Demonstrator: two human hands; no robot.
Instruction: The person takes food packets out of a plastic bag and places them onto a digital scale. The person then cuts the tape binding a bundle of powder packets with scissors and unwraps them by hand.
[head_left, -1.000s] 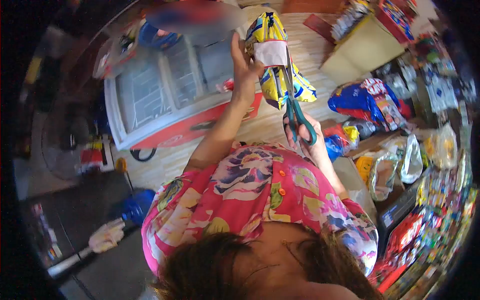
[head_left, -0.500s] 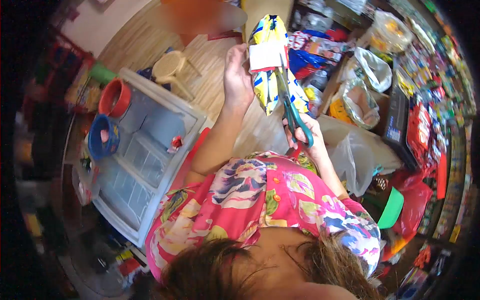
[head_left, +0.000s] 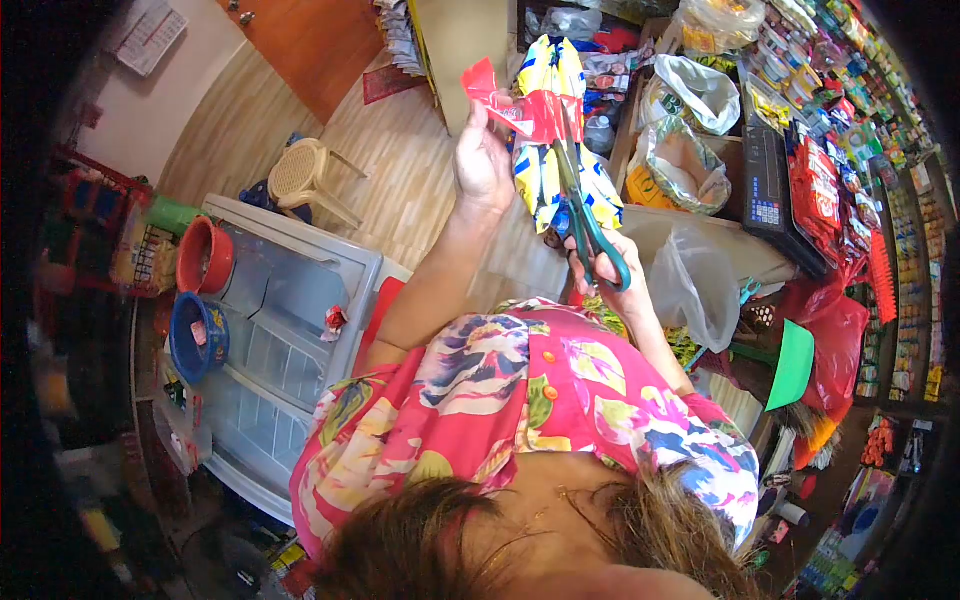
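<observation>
A bundle of yellow, white and blue packets (head_left: pixel 540 185) is held up before me, with a red printed wrapper band (head_left: pixel 545 115) around its middle. My left hand (head_left: pixel 485 170) is closed at the bundle's left side, gripping the loose end of the red band, which sticks out to the upper left. In my right hand (head_left: pixel 608 265) is a pair of scissors (head_left: pixel 582 205) with dark green handles, fingers through the loops. The blades point up along the packets, their tips at the red band. Whether the blades have gone under the band I cannot tell.
To the left stands a glass-topped chest (head_left: pixel 280 330) with a red basin (head_left: pixel 205 255) and a blue basin (head_left: pixel 198 337) at its edge. Beyond it is a beige plastic stool (head_left: pixel 300 180). At right are plastic bags (head_left: pixel 690 165), a black scale (head_left: pixel 768 190) and stocked shelves.
The band's white face has been turned away, and its red side and loose end now show at the left hand. My view has shifted; the scissors remain at the band.
</observation>
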